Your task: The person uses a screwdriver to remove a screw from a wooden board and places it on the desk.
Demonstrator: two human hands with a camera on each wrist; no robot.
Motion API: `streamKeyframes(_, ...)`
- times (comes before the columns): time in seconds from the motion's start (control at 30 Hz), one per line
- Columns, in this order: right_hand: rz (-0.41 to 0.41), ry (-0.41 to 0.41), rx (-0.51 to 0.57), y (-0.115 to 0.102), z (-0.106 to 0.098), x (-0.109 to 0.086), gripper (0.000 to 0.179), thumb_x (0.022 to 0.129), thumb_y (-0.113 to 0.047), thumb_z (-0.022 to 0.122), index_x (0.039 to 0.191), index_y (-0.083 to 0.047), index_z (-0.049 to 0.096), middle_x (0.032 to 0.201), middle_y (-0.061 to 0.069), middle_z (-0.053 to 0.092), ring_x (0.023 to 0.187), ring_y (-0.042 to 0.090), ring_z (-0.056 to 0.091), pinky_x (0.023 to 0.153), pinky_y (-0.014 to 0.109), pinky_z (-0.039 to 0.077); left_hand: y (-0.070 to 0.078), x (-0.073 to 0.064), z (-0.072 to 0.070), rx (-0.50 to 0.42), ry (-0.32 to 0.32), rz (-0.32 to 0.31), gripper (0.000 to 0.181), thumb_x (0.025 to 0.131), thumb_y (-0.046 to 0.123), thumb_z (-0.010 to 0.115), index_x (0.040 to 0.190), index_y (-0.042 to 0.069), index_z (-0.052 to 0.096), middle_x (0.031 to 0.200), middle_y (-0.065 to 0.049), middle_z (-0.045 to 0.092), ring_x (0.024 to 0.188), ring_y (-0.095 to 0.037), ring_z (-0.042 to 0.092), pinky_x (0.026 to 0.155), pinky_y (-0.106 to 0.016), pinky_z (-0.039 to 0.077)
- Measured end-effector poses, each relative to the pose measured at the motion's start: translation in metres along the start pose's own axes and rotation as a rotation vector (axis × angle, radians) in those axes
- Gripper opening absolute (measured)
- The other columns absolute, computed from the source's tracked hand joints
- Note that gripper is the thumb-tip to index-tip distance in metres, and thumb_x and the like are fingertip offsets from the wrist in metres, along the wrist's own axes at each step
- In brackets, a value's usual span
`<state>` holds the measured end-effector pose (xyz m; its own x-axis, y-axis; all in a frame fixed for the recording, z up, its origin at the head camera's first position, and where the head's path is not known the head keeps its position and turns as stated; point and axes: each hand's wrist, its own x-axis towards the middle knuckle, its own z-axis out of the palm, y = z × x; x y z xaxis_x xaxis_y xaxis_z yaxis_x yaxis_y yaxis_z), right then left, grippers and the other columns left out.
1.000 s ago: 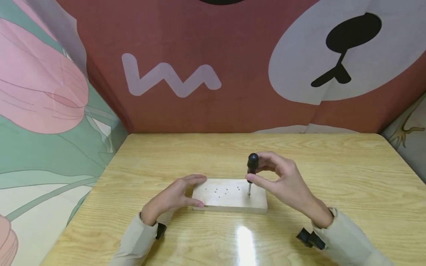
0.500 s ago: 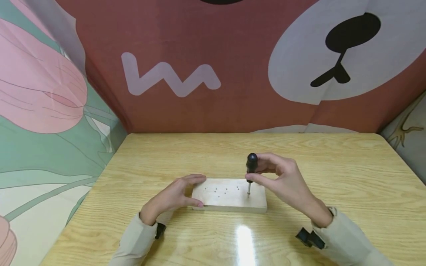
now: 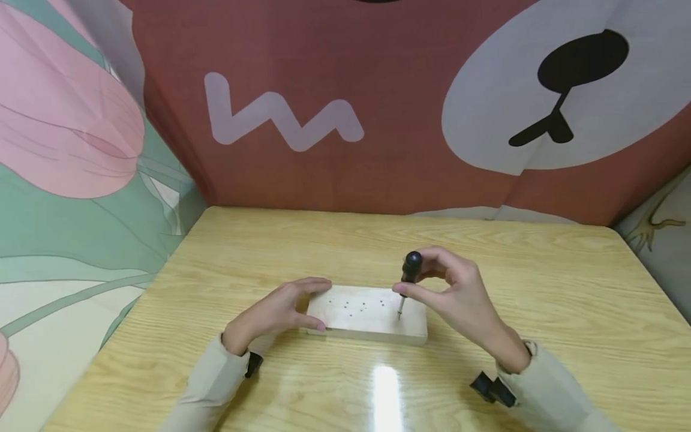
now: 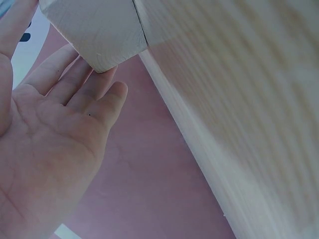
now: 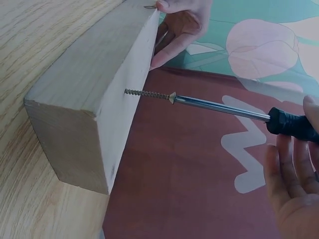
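A pale wooden block (image 3: 372,323) with several small holes in its top lies flat on the table. My left hand (image 3: 272,309) grips its left end, thumb along the near side and fingers at the far side. In the left wrist view, fingertips touch the block's end (image 4: 94,30). My right hand (image 3: 459,294) holds a screwdriver (image 3: 412,267) by its black handle, thumb and fingers round it, shaft pointing down. The right wrist view shows the shaft's tip at the head of a screw (image 5: 149,94). The screw's point is in the block, with most of its thread exposed.
The wood-grain table (image 3: 270,384) spreads around the block. A reddish cloth backdrop (image 3: 324,180) with a cartoon face rises behind its far edge, and a floral cloth (image 3: 70,228) hangs at the left. Small black devices (image 3: 492,389) sit at both wrists.
The head view has tilted and shifted slightly. The screwdriver now leans a little, its handle to the right of its tip. The left hand keeps its hold on the block.
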<state>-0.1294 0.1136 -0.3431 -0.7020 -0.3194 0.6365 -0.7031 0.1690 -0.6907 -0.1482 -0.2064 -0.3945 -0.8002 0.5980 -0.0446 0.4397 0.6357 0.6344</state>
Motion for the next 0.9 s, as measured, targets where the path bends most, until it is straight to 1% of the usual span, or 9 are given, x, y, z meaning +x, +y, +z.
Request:
streamKeyframes(0.2,-0.007,-0.001,0.000,-0.0006,-0.0004,-0.0004,0.041,0.071,0.013,0.081,0.107,0.000,0.068,0.088,0.004,0.074,0.078,0.006,0.069,0.074,0.021,0.059,-0.0005,-0.0018,0.0003,-0.028,-0.004,0.005,0.078,0.081,0.032,0.081,0.146,0.004,0.048,0.152,-0.014,0.046,0.144,-0.034,0.039,0.116,-0.051,0.037)
streamKeyframes(0.23,-0.005,-0.004,0.005,-0.0009,-0.0003,-0.0004,0.041,0.071,0.013,0.081,0.108,-0.001,0.068,0.088,0.005,0.074,0.079,0.006,0.070,0.074,0.021,0.059,-0.0004,-0.0019,0.0009,-0.039,-0.004,0.000,0.078,0.081,0.032,0.082,0.146,0.004,0.048,0.153,-0.013,0.046,0.145,-0.033,0.038,0.116,-0.050,0.036)
streamKeyframes(0.37,-0.012,-0.013,0.025,-0.0014,0.0012,-0.0004,0.041,0.074,0.012,0.079,0.111,-0.001,0.068,0.089,0.008,0.075,0.080,0.006,0.071,0.074,0.021,0.059,-0.0005,-0.0020,0.0025,-0.039,0.000,-0.001,0.078,0.081,0.032,0.081,0.146,0.003,0.048,0.153,-0.013,0.046,0.144,-0.033,0.039,0.116,-0.050,0.037)
streamKeyframes(0.57,0.011,-0.032,0.014,-0.0020,0.0008,-0.0004,0.039,0.077,0.013,0.077,0.111,-0.002,0.067,0.094,0.004,0.074,0.083,0.006,0.070,0.074,0.022,0.060,-0.0016,-0.0007,0.0020,-0.040,0.002,0.006,0.079,0.081,0.034,0.081,0.146,0.003,0.047,0.153,-0.013,0.046,0.144,-0.033,0.039,0.116,-0.050,0.037)
streamKeyframes(0.67,0.019,-0.025,0.009,-0.0023,0.0017,-0.0015,0.039,0.077,0.011,0.078,0.111,-0.003,0.066,0.094,0.001,0.072,0.084,0.006,0.069,0.075,0.023,0.060,-0.0021,-0.0009,0.0017,-0.038,0.002,0.010,0.079,0.081,0.034,0.081,0.146,0.003,0.048,0.152,-0.013,0.046,0.144,-0.033,0.040,0.116,-0.050,0.037)
streamKeyframes(0.9,-0.034,0.022,-0.027,-0.0033,0.0046,-0.0038,0.040,0.073,0.008,0.083,0.106,-0.009,0.068,0.088,0.004,0.071,0.078,0.007,0.067,0.072,0.020,0.058,-0.0017,-0.0020,0.0017,-0.039,0.006,0.016,0.080,0.080,0.035,0.081,0.145,0.003,0.049,0.151,-0.013,0.048,0.143,-0.033,0.041,0.116,-0.050,0.037)
